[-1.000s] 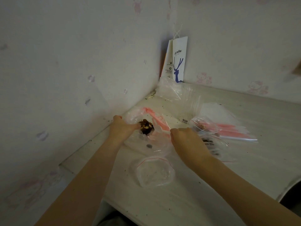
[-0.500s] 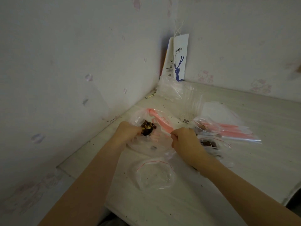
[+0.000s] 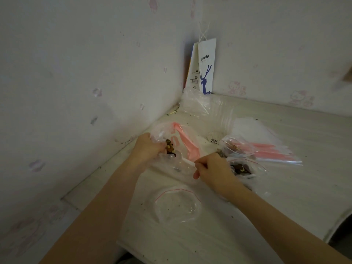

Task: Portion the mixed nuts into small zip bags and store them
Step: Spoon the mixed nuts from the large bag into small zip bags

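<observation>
Premises: you are working in a home room.
Evidence: cartoon-cat wallpaper, white corner desk, coffee-shop paper bag.

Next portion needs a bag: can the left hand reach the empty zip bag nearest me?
Likely yes: the empty zip bag lies uncovered, nothing between it and the left hand, which holds nuts.

Bare left forearm and bare right forearm, uncovered from wrist to frame edge; bare left hand and right hand, fingernails too blurred to judge.
</observation>
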